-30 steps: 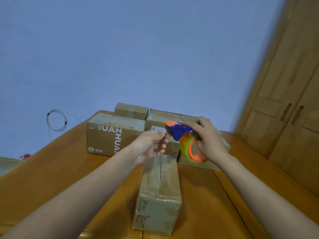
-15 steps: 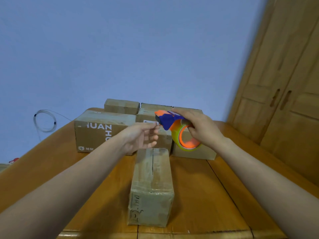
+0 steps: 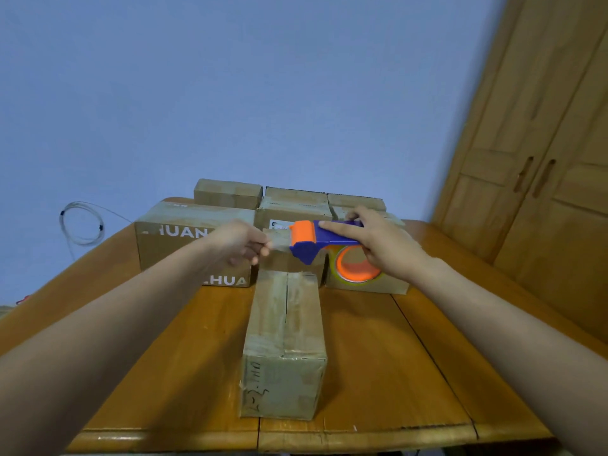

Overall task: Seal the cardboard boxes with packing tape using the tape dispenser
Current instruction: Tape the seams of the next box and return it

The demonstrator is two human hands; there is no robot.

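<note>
A long cardboard box (image 3: pixel 285 337) lies on the wooden table (image 3: pixel 388 363), its top seam running away from me. Above its far end my right hand (image 3: pixel 378 245) grips a blue and orange tape dispenser (image 3: pixel 317 240) with an orange-cored tape roll (image 3: pixel 357 269) under it. My left hand (image 3: pixel 241 240) pinches the clear tape end (image 3: pixel 279 245) just left of the dispenser's orange head. A short stretch of tape spans between them.
Several more cardboard boxes stand at the table's far end, among them a large printed one (image 3: pixel 194 245) on the left. A wooden wardrobe (image 3: pixel 543 179) rises on the right. A coiled white cable (image 3: pixel 80 223) hangs on the blue wall at left.
The dispenser has levelled out and the left hand has taken the tape end and drawn a short length out to the left. Both hands hover over the box's far end.
</note>
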